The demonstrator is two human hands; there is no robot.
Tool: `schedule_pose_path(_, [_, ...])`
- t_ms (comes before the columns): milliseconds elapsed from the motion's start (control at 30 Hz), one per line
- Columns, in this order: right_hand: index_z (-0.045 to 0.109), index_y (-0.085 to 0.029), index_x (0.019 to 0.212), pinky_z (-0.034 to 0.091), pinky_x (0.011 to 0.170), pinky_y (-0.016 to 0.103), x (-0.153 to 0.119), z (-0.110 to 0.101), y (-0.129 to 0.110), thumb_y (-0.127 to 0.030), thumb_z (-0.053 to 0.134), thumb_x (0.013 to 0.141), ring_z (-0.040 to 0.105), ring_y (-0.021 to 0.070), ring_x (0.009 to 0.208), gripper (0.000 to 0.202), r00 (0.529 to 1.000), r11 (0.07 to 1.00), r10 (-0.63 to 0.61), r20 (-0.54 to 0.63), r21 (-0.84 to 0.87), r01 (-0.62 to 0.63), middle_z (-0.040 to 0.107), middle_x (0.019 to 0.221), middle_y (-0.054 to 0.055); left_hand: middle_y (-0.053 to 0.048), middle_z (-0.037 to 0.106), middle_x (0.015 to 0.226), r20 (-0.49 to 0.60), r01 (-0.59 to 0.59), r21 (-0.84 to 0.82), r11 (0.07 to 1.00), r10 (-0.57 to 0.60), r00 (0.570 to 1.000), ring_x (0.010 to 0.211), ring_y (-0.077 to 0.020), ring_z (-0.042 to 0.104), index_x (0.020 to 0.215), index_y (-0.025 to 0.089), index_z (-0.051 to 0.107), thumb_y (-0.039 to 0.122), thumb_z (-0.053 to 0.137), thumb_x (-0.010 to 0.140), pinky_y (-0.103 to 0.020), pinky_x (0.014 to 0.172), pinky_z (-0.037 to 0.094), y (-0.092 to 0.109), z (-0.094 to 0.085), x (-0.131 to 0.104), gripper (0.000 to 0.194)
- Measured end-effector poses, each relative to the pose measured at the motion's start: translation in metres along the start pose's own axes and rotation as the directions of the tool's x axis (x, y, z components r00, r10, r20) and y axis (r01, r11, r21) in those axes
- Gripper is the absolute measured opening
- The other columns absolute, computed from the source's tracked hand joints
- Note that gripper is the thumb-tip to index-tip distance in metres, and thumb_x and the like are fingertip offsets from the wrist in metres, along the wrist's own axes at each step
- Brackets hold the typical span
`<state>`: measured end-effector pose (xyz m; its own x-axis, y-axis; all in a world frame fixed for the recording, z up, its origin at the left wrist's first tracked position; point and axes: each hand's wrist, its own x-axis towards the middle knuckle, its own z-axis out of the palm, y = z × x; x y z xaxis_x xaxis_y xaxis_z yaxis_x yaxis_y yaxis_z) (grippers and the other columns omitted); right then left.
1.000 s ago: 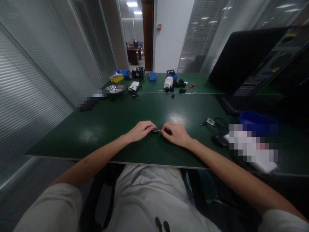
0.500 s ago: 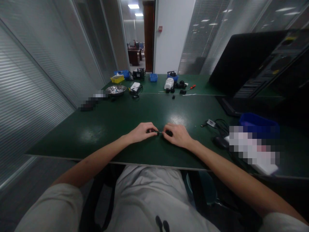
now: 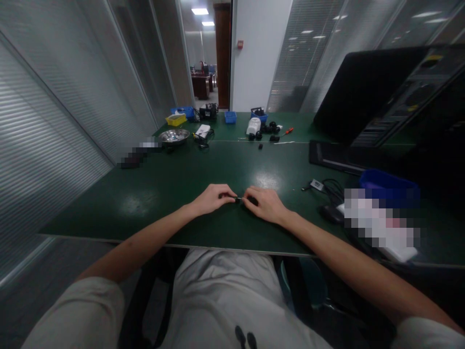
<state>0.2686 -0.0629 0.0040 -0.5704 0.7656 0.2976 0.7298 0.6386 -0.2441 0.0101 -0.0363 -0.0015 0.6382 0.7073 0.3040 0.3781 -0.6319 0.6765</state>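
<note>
My left hand [image 3: 216, 198] rests over the green table and pinches a small dark part [image 3: 237, 199] between thumb and fingertips. Close on its right, my right hand [image 3: 266, 203] is closed, thumb and forefinger together. A short thin shaft, pale and metallic-looking, runs from those fingertips to the dark part. Something dark shows under the right palm, like the handle of a small tool, but most of it is hidden. The fingertips of both hands are only a small gap apart.
Farther back are a metal bowl [image 3: 175, 136], a yellow tray [image 3: 176, 119], a blue basket [image 3: 230, 117], several black parts [image 3: 271, 127] and a red-handled screwdriver [image 3: 288, 131]. At right are a black mouse [image 3: 331, 214], a cable [image 3: 334, 186], a blue bin [image 3: 390, 186] and a large monitor [image 3: 366, 87].
Both hands stay almost in place, still pinching. Less of the dark part shows at the left fingers, and the right fingertips have shifted very slightly left. The view has moved slightly.
</note>
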Motion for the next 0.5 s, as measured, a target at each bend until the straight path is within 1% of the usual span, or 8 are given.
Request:
schedule_pose_path(167, [0.066,-0.022,0.101,0.028,0.062,0.029,-0.0006,0.0011,-0.0027,-0.04,0.049,0.106,0.059,0.0169,0.074,0.025,0.999,0.997,-0.033,0.011,-0.068,0.034,0.069,0.097,0.005,-0.01,0.073,0.101,0.008,-0.06,0.017,0.998,0.06,0.998,0.091,-0.0196,0.067,0.107,0.016,0.08,0.031,0.069,0.098,-0.03,0.084,0.049,0.0007,0.0002,-0.0006,0.021])
schedule_pose_path(300, [0.064,-0.022,0.103,0.031,0.065,0.029,0.0001,0.0019,-0.0019,-0.039,0.046,0.108,0.06,0.0165,0.075,0.025,1.0,1.0,-0.02,-0.017,0.004,0.021,0.069,0.099,0.005,-0.009,0.075,0.104,-0.046,-0.005,-0.023,1.0,0.004,0.999,0.094,-0.0205,0.069,0.106,0.017,0.08,0.032,0.069,0.098,-0.031,0.087,0.05,0.0008,0.0,-0.0005,0.02])
schedule_pose_path(400, [0.063,-0.023,0.104,0.032,0.065,0.029,0.0009,0.0013,-0.0008,-0.04,0.045,0.108,0.06,0.0163,0.075,0.025,1.0,0.999,-0.008,-0.023,0.044,0.009,0.069,0.099,0.004,-0.009,0.076,0.105,-0.063,0.029,-0.043,0.999,-0.031,0.997,0.096,-0.021,0.07,0.106,0.017,0.08,0.033,0.069,0.098,-0.031,0.087,0.051,0.0011,-0.0005,-0.0002,0.021])
schedule_pose_path(500, [0.064,-0.023,0.104,0.03,0.063,0.03,0.0014,0.0004,-0.0021,-0.04,0.045,0.108,0.06,0.0171,0.076,0.026,1.0,0.999,-0.028,0.008,-0.024,0.028,0.069,0.1,0.005,-0.01,0.075,0.106,-0.034,-0.031,-0.009,0.999,0.031,0.999,0.098,-0.0211,0.07,0.106,0.017,0.08,0.032,0.067,0.099,-0.032,0.091,0.052,0.0018,-0.0009,-0.0003,0.021])
